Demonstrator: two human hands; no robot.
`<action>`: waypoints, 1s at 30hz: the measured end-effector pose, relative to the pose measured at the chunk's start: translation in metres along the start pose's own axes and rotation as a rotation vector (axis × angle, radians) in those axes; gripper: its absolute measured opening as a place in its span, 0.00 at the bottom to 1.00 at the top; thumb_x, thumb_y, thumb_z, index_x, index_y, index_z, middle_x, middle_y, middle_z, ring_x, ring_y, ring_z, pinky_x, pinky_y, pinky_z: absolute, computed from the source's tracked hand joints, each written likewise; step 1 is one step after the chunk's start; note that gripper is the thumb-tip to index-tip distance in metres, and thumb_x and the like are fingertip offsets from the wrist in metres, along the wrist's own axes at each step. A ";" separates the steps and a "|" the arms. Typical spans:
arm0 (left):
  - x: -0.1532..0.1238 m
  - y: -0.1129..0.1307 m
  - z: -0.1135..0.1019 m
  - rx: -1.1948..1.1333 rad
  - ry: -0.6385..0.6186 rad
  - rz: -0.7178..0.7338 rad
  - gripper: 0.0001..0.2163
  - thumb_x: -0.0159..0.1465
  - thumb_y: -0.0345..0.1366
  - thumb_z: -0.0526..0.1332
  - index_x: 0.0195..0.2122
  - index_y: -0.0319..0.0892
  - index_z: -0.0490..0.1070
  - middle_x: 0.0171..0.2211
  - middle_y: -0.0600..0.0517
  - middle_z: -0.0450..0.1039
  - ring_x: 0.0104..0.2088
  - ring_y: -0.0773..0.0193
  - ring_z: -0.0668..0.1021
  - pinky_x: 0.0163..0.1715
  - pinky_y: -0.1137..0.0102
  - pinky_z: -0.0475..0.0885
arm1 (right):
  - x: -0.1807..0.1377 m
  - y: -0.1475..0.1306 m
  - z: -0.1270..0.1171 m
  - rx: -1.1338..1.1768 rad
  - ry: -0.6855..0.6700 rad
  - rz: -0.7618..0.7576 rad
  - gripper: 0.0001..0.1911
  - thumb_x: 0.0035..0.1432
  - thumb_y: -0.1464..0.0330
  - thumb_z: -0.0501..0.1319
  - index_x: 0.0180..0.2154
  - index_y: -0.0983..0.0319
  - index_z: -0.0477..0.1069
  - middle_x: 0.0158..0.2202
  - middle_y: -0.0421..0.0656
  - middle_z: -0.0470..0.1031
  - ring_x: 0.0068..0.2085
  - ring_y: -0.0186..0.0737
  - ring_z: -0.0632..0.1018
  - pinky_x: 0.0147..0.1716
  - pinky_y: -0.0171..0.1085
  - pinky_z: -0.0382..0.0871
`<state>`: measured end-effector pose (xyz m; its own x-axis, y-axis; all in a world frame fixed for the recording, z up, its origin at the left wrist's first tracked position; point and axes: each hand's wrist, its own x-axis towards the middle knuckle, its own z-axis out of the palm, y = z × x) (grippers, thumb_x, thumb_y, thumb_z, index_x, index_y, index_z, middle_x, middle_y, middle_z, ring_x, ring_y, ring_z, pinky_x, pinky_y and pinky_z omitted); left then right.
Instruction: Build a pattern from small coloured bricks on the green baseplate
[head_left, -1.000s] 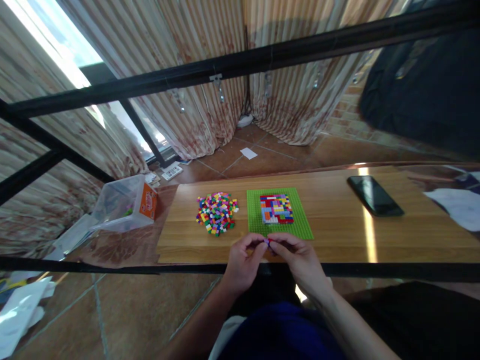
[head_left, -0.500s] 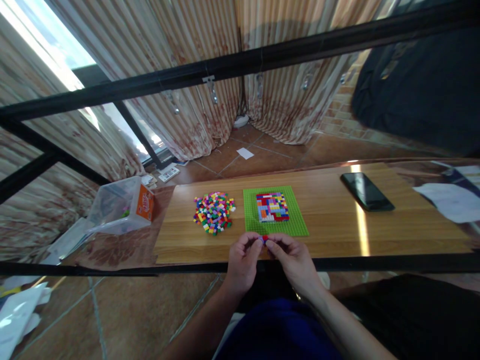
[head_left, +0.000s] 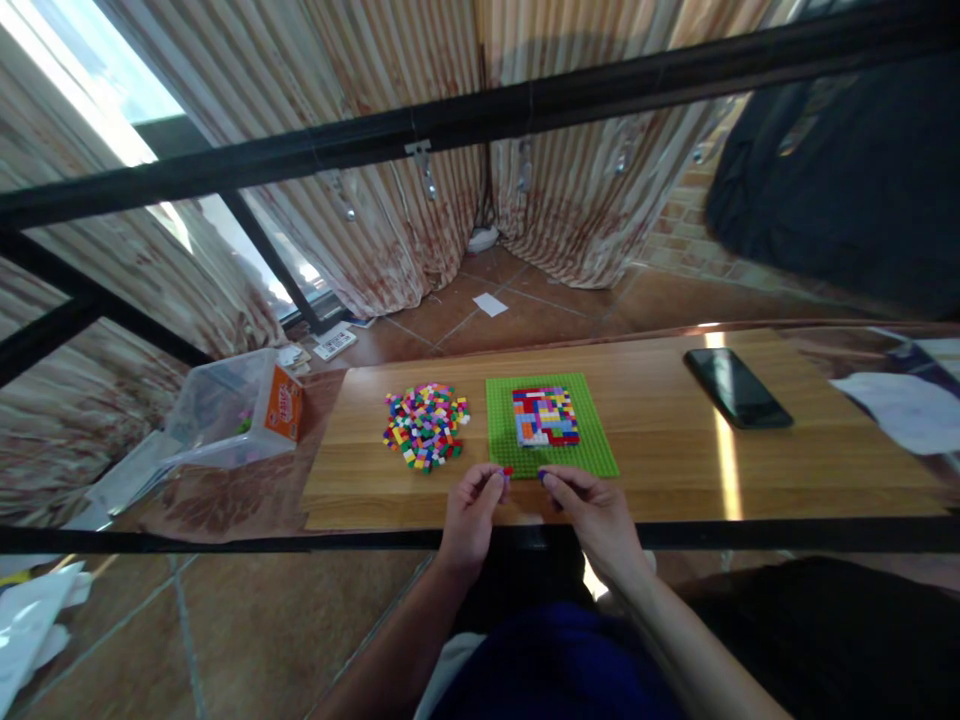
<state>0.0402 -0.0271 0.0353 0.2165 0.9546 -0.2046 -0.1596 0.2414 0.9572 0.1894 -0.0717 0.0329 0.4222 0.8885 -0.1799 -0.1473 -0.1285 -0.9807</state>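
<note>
Between the thumb and fingers of my left hand (head_left: 472,510) are small toy bricks (head_left: 508,471), one red and one purple. My right hand (head_left: 596,510) pinches a dark blue brick (head_left: 543,474). Both hands hover at the front edge of the table, a short gap apart. Just beyond them lies a green baseplate (head_left: 600,455) carrying a square block of many-coloured bricks (head_left: 546,416). To its left is a heap of loose bricks (head_left: 425,425) in mixed colours.
A black phone (head_left: 737,387) rests on the right of the wooden table (head_left: 660,470). Left of the table stands a clear plastic box (head_left: 225,410) with an orange label. A dark metal rail (head_left: 480,120) crosses beyond the table, before striped curtains.
My hands were together on the bricks and have now moved apart. The dark blue brick is in my right hand, the red and purple ones in my left.
</note>
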 end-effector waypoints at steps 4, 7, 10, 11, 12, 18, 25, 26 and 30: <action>0.017 -0.008 -0.023 0.100 0.068 0.046 0.14 0.58 0.47 0.67 0.32 0.40 0.73 0.25 0.56 0.67 0.27 0.69 0.67 0.30 0.73 0.64 | 0.024 0.001 -0.018 -0.349 0.081 -0.318 0.14 0.57 0.56 0.64 0.35 0.57 0.81 0.36 0.46 0.79 0.38 0.42 0.78 0.39 0.42 0.72; 0.026 -0.015 -0.033 0.184 0.090 0.072 0.14 0.58 0.48 0.66 0.31 0.41 0.72 0.22 0.57 0.65 0.24 0.70 0.65 0.27 0.73 0.62 | 0.045 0.002 -0.024 -0.586 0.074 -0.488 0.14 0.62 0.57 0.60 0.35 0.56 0.81 0.38 0.46 0.78 0.38 0.42 0.78 0.40 0.43 0.72; 0.026 -0.017 -0.034 0.305 0.059 0.131 0.13 0.60 0.46 0.64 0.31 0.41 0.73 0.25 0.55 0.69 0.27 0.67 0.69 0.31 0.72 0.65 | 0.065 0.005 -0.024 -0.764 0.063 -0.597 0.14 0.64 0.60 0.58 0.36 0.55 0.82 0.39 0.46 0.77 0.41 0.44 0.77 0.43 0.45 0.72; 0.025 -0.016 -0.033 0.342 0.045 0.145 0.12 0.60 0.46 0.64 0.31 0.40 0.73 0.26 0.54 0.70 0.29 0.66 0.71 0.33 0.71 0.66 | 0.070 0.007 -0.024 -0.807 0.057 -0.618 0.14 0.64 0.60 0.58 0.37 0.54 0.82 0.40 0.46 0.77 0.42 0.44 0.76 0.44 0.46 0.71; 0.023 -0.015 -0.032 0.373 0.034 0.154 0.12 0.61 0.45 0.63 0.31 0.40 0.74 0.27 0.53 0.71 0.30 0.65 0.71 0.34 0.71 0.67 | 0.075 0.009 -0.024 -0.842 0.048 -0.631 0.13 0.64 0.61 0.58 0.37 0.54 0.82 0.41 0.47 0.76 0.43 0.45 0.76 0.45 0.46 0.71; 0.019 -0.014 -0.034 0.434 0.018 0.165 0.10 0.63 0.42 0.61 0.32 0.41 0.73 0.28 0.53 0.72 0.31 0.65 0.72 0.34 0.71 0.66 | 0.090 0.016 -0.024 -0.913 -0.030 -0.675 0.12 0.63 0.62 0.59 0.37 0.55 0.82 0.42 0.47 0.75 0.45 0.47 0.73 0.47 0.48 0.69; 0.019 -0.017 -0.034 0.452 0.008 0.170 0.10 0.64 0.41 0.61 0.33 0.40 0.74 0.30 0.53 0.73 0.32 0.65 0.73 0.35 0.71 0.67 | 0.096 0.013 -0.021 -0.844 0.014 -0.638 0.11 0.61 0.62 0.60 0.32 0.57 0.80 0.41 0.48 0.75 0.45 0.47 0.74 0.47 0.48 0.69; 0.019 -0.018 -0.034 0.453 0.006 0.166 0.10 0.65 0.41 0.60 0.33 0.40 0.74 0.30 0.53 0.73 0.32 0.65 0.73 0.35 0.71 0.67 | 0.097 0.013 -0.021 -0.834 0.027 -0.639 0.11 0.60 0.62 0.60 0.31 0.57 0.80 0.40 0.48 0.75 0.45 0.47 0.74 0.47 0.48 0.69; 0.019 -0.019 -0.035 0.456 -0.007 0.169 0.10 0.65 0.41 0.60 0.33 0.40 0.74 0.31 0.52 0.74 0.33 0.65 0.73 0.36 0.71 0.67 | 0.096 0.014 -0.021 -0.836 0.022 -0.665 0.12 0.61 0.62 0.59 0.31 0.58 0.79 0.40 0.48 0.75 0.44 0.47 0.74 0.46 0.47 0.70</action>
<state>0.0133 -0.0075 0.0060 0.2303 0.9723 -0.0387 0.2451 -0.0195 0.9693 0.2462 0.0025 0.0002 0.2092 0.8843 0.4174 0.7754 0.1101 -0.6218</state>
